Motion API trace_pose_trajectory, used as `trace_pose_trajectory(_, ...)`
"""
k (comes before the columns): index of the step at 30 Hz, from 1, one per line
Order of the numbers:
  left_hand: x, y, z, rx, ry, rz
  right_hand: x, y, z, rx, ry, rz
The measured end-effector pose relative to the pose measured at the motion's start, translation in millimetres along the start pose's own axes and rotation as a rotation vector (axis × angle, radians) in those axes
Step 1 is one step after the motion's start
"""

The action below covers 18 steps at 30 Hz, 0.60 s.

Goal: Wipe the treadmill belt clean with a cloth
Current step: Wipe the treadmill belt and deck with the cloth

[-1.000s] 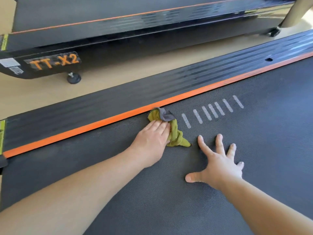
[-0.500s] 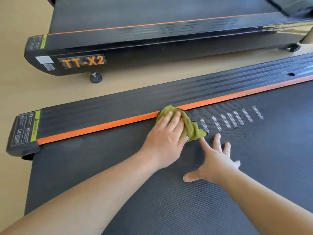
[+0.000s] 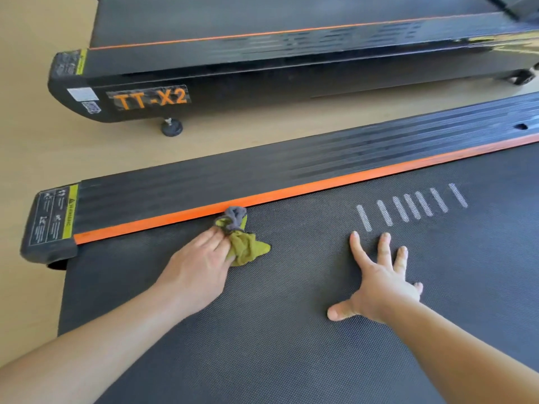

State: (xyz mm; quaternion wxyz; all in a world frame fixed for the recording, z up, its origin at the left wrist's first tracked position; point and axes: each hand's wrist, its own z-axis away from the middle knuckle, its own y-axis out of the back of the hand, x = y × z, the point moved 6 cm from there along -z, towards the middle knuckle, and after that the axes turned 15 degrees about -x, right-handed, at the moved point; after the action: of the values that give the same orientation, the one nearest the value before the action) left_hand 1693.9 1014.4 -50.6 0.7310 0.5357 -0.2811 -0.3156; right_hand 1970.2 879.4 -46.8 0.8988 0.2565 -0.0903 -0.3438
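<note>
The dark textured treadmill belt fills the lower part of the head view. A crumpled olive-green cloth with a grey edge lies on the belt right beside the orange side strip. My left hand presses on the cloth with straight fingers, covering its near side. My right hand rests flat on the belt with fingers spread, just below a row of white dashed marks. It holds nothing.
A black ribbed side rail runs beyond the orange strip, ending in a cap with a warning label at the left. A second treadmill marked TT-X2 stands behind on the wooden floor.
My left hand has slid the cloth left along the orange strip, away from the white marks. My right hand stays flat on the belt. The camera view has shifted.
</note>
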Motion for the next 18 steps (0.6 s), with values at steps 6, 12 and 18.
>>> trace_pose_trajectory(6,80.4,27.7,-33.0,0.042,-0.015,0.146,11.0,-12.4,15.5,0.156,0.167,-0.07)
trace_pose_trajectory(12,160.4,-12.9,-85.8,-0.249,0.068,0.208,118.2,-68.3,78.3,0.394,0.113,-0.161)
trace_pose_trajectory(18,306.4,-26.8,-9.0,-0.383,-0.653,-0.053,217.6,-141.4,118.9,0.302,-0.446,-0.2)
